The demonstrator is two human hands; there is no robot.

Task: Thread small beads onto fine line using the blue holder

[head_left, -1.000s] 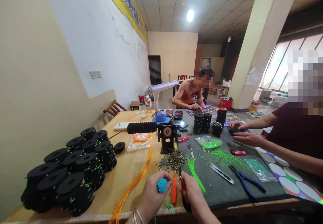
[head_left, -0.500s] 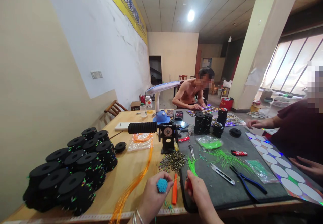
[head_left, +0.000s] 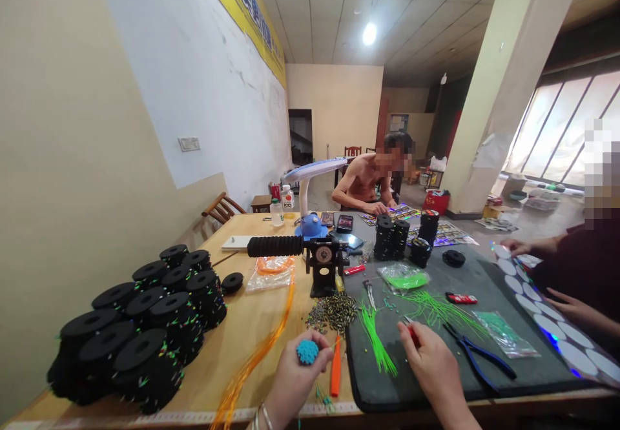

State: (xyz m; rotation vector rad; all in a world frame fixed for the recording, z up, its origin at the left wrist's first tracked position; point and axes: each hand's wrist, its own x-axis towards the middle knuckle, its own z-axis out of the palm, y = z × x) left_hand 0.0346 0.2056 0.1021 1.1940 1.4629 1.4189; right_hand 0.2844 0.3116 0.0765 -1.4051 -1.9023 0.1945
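One blue bundle (head_left: pixel 307 352) — inside curled left fingers (head_left: pixel 324 357)

- Head-worn view, facing forward and down over the worktop (head_left: pixel 242 314).
- Close to the lens, the wearer's hands (head_left: pixel 296 381), between four and six o'clock.
- Farther off, ceiling (head_left: pixel 334 23) at twelve, wall (head_left: pixel 62 159) at nine, window (head_left: pixel 557 133) near three.

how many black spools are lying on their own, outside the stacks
2: one lone black spool is on the wooden tabletop, right of the large stack cluster; another lone spool is on the grey mat, right of the smaller stacks. More may hide behind stacks.
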